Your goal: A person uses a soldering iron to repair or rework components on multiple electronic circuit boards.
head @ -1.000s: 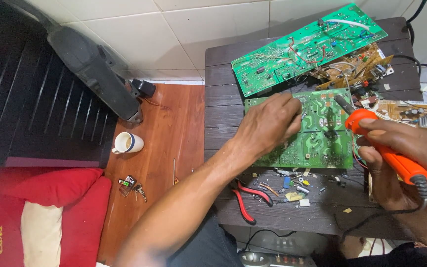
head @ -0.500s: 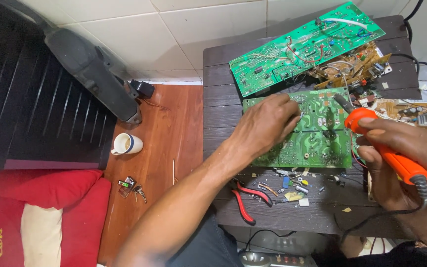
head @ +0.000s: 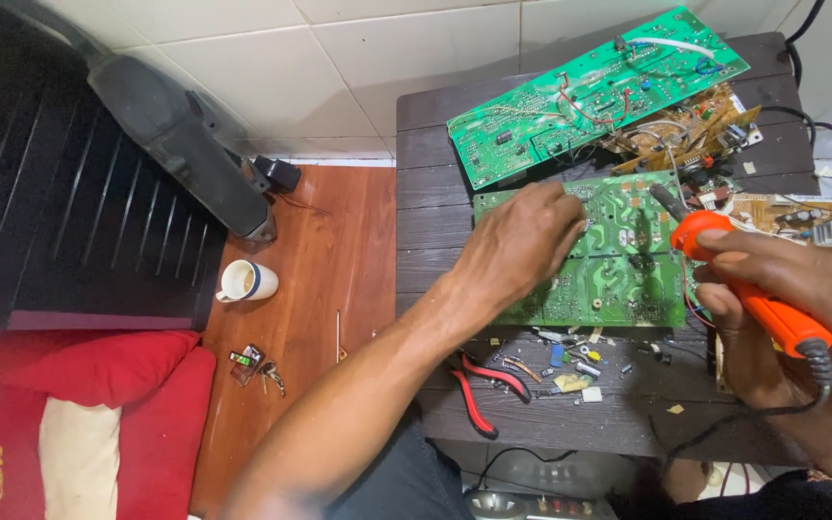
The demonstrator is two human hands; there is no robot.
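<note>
My left hand (head: 522, 241) lies spread, fingers down, on the green circuit board (head: 618, 270) in the middle of the table (head: 435, 231), pinning it flat. It holds nothing else. My right hand (head: 801, 337) is wrapped round the orange soldering iron (head: 753, 299), near the table's right edge, tip aimed at the board's upper right part. Can't tell if the tip touches yet.

Progress, as I judge it: board's laid solder side up w/ iron in hand, so work is mid-way. Snipped bits and small parts (head: 570, 361) lie by the front edge, so some parts look pulled already. No fresh joint visible, so soldering seems left to do.

Count: 2 green boards, incl. a long green board (head: 570, 106) at the back edge; 2 brownish boards at the right, approx.; 1 iron; 1 pair of red pliers (head: 479, 390) at the front edge. On the floor: 1 cup (head: 243, 281).
</note>
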